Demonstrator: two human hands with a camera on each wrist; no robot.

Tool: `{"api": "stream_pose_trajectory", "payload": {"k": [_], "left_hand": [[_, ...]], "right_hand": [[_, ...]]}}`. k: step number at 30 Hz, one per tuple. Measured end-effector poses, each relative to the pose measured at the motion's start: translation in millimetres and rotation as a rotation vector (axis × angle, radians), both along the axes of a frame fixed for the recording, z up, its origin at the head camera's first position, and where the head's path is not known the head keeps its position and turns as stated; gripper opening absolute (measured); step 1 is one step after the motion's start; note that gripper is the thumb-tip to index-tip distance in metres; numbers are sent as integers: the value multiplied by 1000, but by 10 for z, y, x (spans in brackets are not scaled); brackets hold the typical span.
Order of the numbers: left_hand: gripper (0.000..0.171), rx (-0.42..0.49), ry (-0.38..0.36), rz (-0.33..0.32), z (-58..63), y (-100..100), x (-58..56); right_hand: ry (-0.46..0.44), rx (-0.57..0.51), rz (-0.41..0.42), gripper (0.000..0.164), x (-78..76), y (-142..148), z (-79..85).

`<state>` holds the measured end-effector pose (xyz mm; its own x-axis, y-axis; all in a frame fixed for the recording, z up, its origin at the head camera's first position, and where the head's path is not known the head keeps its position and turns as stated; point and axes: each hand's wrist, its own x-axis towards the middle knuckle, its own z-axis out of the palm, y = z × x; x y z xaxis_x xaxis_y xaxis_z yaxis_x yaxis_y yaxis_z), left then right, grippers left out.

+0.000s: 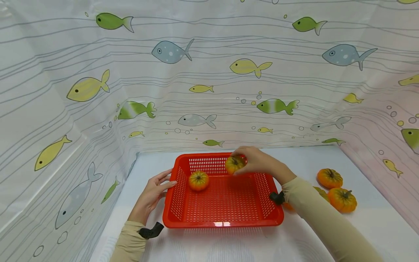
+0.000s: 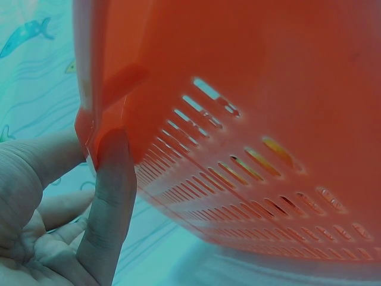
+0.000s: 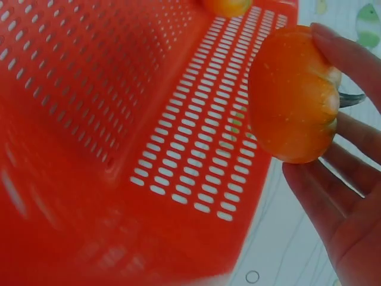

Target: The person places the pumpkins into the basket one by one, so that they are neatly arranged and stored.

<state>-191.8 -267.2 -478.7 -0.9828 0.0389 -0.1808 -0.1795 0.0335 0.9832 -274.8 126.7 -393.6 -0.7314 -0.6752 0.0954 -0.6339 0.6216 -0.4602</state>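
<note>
A red plastic basket (image 1: 226,224) with slotted walls stands on the table. My left hand (image 1: 151,195) grips its left rim, with the thumb and fingers on either side of the rim in the left wrist view. Over the far right part of the basket, my right hand (image 1: 256,161) holds a small orange-green pumpkin (image 1: 232,166) between thumb and fingers. The right wrist view shows this pumpkin's stem (image 3: 352,99) turned toward the palm. Another small pumpkin (image 1: 198,181) sits inside the basket, near its left wall.
Right of the basket, several pumpkins lie on the table, among them one at the back (image 1: 330,178) and one closer (image 1: 342,200). My right forearm (image 1: 324,218) partly hides others. A fish-patterned curtain (image 1: 216,87) encloses the table's back and sides.
</note>
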Motion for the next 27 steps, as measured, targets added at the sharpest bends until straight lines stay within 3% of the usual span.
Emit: {"api": "stream_pose_trajectory", "payload": {"k": [16,27], "left_hand": [[65,0,-5,-1,9,15,-7],[65,-9,-8,10,6,8,0]], "right_hand": [[-118,0,-1,64,-104,-222,-330],[-163,20,-28,61,-124,-362,-465]]}}
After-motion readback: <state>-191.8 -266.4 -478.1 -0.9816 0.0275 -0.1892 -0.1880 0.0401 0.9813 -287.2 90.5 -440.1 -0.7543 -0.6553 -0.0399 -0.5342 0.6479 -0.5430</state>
